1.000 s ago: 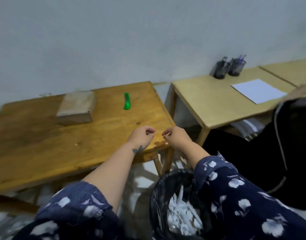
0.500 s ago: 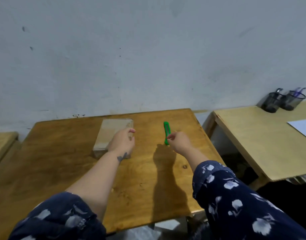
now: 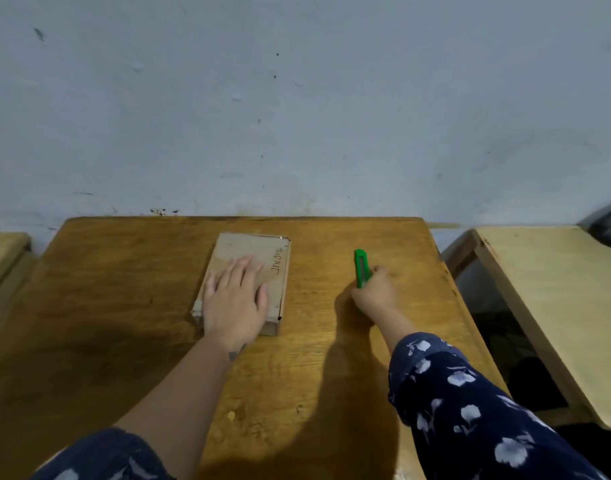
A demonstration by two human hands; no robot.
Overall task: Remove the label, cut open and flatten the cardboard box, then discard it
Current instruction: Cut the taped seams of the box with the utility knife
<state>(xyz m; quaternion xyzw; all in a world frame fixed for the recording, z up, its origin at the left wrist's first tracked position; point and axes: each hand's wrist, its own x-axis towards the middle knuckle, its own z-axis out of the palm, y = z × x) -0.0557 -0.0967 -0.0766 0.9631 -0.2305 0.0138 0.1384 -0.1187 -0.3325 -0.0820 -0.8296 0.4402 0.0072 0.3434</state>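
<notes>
Flat cardboard box [image 3: 248,268] lying closed near the middle of the wooden table [image 3: 124,306], toward its far edge, a little short of the grey wall [image 3: 297,98]; handwritten marking along the box's right-hand margin. Left hand [image 3: 234,299] laid palm-down on the box's top face, fingers straight and spread slightly apart, thumb stretched toward the box's right side, heel of the hand over the near edge. To the right of the box, apart from it, green utility knife [image 3: 361,266] lying on the table, pointing toward the wall. Right hand [image 3: 375,291] at the knife's near end, fingers curled in around the handle, the knife's far end on or just above the wood; hard to tell which. Dark blue sleeve with white floral print [image 3: 470,403] on the right arm, a matching sleeve low at the left. Paler wooden table [image 3: 556,306] to the right of the box's table, across a gap, with a dark object [image 3: 608,223] at its far corner, cut off by the frame. Edge of another wooden surface [image 3: 2,258] to the left of the box's table.
</notes>
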